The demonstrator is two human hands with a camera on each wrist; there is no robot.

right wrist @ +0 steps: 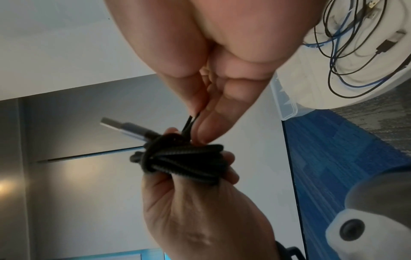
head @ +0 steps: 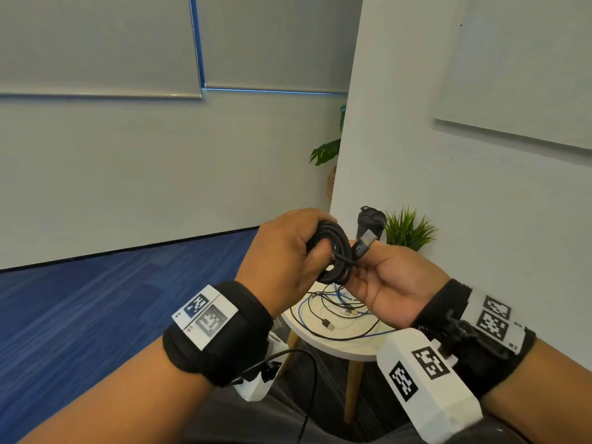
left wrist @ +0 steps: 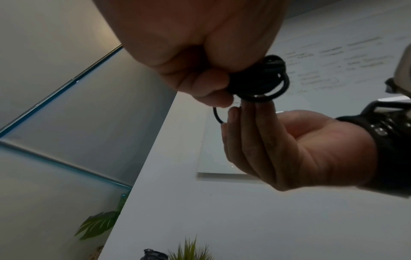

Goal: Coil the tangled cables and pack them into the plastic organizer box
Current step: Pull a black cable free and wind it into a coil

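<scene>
Black braided cable [head: 334, 251], wound into a tight coil, is held in the air above the round white worktop [head: 339, 342]. Left hand [head: 285, 254] grips the coil, fingers curled through it. Right hand [head: 389, 283] pinches the cable near its USB plug [head: 365, 241], which points up. Loose black and blue cables [head: 339, 310] lie tangled on the worktop. A clear plastic box edge [right wrist: 286, 103], probably the organizer, sits beside them.

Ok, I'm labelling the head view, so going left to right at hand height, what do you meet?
Left hand → coiled black braided cable gripped in it → USB plug sticking up from the coil → right hand → small spiky green plant behind it, by the wall.
</scene>
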